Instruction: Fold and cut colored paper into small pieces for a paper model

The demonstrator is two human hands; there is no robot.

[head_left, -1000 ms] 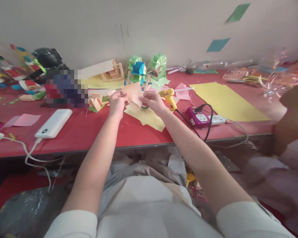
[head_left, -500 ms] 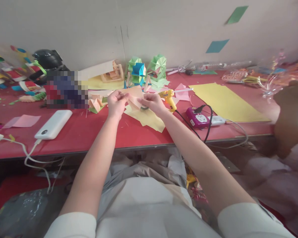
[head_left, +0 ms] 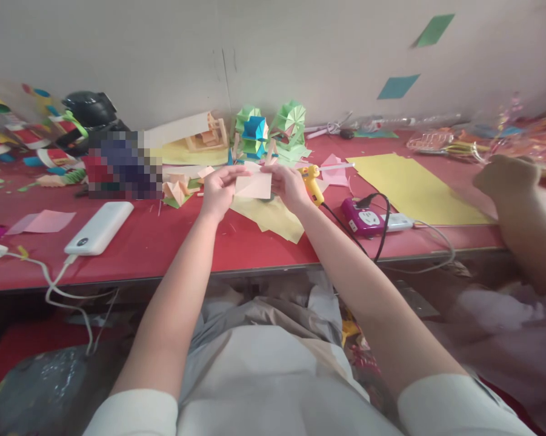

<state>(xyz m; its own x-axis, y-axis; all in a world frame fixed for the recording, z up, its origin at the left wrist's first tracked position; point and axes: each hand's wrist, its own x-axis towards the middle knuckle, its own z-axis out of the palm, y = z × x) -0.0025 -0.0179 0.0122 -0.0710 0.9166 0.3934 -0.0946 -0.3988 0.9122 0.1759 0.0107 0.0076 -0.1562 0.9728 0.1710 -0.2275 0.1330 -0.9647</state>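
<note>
A peach sheet of paper (head_left: 253,186) is stretched between my two hands above the red table. My left hand (head_left: 220,191) pinches its left edge, and my right hand (head_left: 289,186) grips the right edge. Pale yellow paper (head_left: 275,219) lies beneath them on the tabletop. Just right of my right hand rests a yellow glue gun (head_left: 312,184) with a clear glue stick in its back. Behind the sheet stand a blue folded-paper wheel (head_left: 255,130) and green pleated-paper wheels (head_left: 292,121).
On the red table (head_left: 173,242) are a white power bank (head_left: 100,229) at left, a purple power socket (head_left: 363,217) with cables, and a large yellow sheet (head_left: 420,188) at right. Another person's hand and arm (head_left: 516,188) reach in from the right.
The peach paper has turned from a slanted, folded-looking position to a neat rectangle facing me, with both hands now at its sides. The other person's arm at right has extended over the table.
</note>
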